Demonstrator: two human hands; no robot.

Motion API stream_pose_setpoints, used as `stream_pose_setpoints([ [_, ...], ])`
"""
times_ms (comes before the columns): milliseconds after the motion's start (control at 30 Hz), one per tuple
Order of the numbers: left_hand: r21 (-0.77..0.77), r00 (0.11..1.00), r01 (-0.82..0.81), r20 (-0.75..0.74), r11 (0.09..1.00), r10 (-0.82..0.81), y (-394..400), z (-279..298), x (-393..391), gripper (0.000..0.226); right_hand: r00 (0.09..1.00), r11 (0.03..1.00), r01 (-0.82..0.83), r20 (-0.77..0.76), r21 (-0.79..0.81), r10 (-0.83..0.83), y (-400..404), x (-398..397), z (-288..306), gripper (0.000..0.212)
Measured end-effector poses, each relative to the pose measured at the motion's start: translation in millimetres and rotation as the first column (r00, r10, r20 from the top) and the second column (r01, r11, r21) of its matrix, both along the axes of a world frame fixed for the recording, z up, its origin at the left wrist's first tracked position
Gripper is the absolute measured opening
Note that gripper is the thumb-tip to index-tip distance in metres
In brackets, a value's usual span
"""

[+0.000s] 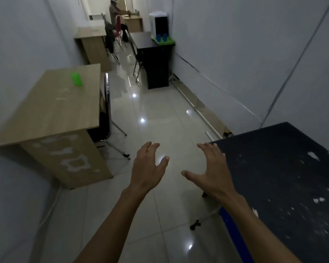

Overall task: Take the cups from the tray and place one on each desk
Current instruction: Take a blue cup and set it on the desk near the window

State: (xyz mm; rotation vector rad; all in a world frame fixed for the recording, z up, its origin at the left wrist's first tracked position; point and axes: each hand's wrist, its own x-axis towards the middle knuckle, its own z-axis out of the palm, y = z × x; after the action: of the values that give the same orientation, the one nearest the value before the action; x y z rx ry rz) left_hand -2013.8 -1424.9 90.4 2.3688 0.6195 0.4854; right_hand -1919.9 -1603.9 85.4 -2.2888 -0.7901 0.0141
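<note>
A white water dispenser (pixel 158 22) stands far right by the wall. A person (pixel 115 14) sits at the far end. Glossy floor tiles (pixel 160 120) reflect lights.

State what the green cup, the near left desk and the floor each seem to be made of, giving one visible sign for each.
Green cup: probably plastic, from its bright, even, slightly see-through colour; it is blurred.
Near left desk: likely laminated board with a printed wood grain; pale patches on its side panel suggest the surface layer has peeled.
Floor: glossy pale tiles, shown by the grout lines and sharp light reflections.
</note>
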Motion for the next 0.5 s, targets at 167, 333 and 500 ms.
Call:
stream_pose_setpoints([
  [167,-0.009,0.999,-0.012,-0.041,1.000,0.011,58,1,46,0.067,1.000,1.000,-0.022,-0.014,-0.014,0.022,61,53,7,0.094],
  [333,0.008,0.998,-0.023,-0.061,1.000,0.023,114,2,122,0.072,0.999,0.999,-0.034,-0.018,-0.001,0.034,114,136,6,0.095],
  [500,0.050,0.997,-0.059,-0.049,0.997,0.061,179,7,217,0.062,0.998,0.998,-0.056,-0.010,0.002,0.056,177,242,9,0.094],
])
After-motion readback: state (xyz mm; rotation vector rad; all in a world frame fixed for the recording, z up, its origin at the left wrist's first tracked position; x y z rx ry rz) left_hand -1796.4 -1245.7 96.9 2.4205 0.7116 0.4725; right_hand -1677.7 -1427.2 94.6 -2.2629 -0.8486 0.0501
